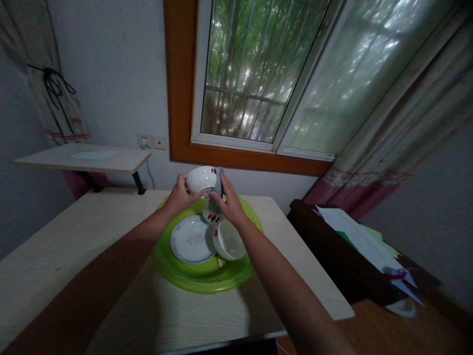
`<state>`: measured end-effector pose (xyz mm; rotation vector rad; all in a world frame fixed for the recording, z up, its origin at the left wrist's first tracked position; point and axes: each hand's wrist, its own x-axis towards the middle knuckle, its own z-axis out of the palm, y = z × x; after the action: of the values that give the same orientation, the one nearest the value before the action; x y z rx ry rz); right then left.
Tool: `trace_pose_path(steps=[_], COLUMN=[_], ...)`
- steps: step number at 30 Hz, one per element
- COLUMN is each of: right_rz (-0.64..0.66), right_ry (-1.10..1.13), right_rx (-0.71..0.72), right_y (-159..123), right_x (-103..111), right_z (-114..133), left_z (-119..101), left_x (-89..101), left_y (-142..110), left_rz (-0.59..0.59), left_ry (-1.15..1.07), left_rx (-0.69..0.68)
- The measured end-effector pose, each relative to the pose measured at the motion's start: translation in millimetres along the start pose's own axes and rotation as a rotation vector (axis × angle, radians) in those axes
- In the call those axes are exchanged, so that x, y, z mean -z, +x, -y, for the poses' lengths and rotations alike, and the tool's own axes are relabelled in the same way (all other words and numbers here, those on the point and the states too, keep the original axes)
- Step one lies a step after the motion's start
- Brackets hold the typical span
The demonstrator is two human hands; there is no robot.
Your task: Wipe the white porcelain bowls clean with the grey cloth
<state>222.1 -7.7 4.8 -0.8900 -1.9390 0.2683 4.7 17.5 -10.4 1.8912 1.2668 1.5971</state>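
My left hand is closed on a white bowl with small red marks, held tilted above a green basin. My right hand presses a grey cloth against the bowl's side. Inside the basin lie a white plate, a second white bowl tipped on its side, and another small dish partly hidden under my right hand.
The basin rests on a pale wooden table below a window. A small shelf juts from the wall at left. A dark desk with papers stands at right, beside a curtain.
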Motion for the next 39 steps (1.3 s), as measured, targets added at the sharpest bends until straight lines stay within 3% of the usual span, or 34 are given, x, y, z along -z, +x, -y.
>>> trace_pose_path(steps=[6, 12, 17, 24, 30, 39], right_rz=[-0.033, -0.113, -0.125, -0.020, 0.011, 0.111], right_ry=[0.181, 0.186, 0.078, -0.100, -0.222, -0.342], right_rx=[-0.111, -0.124, -0.040, 0.080, 0.155, 0.349], right_y=[0.7, 1.9, 3.6, 2.3, 0.9, -0.8], right_x=[-8.7, -6.2, -0.1, 6.5, 5.9, 5.3], right_z=[-15.8, -21.2, -20.2, -19.2, -10.4, 20.0], left_z=[-1.9, 0.8, 3.7, 2.7, 4.0, -7.7], left_x=[0.5, -3.9, -4.0, -0.8, -2.0, -0.5], left_y=[-0.5, -2.6, -2.6, 0.5, -0.7, -4.1], left_rz=[0.054, 0.139, 0.122, 0.147, 0.120, 0.196], left_ry=[-0.117, -0.144, -0.082, 0.119, 0.236, 0.347], left_rx=[0.056, 0.010, -0.102, -0.250, -0.234, -0.207])
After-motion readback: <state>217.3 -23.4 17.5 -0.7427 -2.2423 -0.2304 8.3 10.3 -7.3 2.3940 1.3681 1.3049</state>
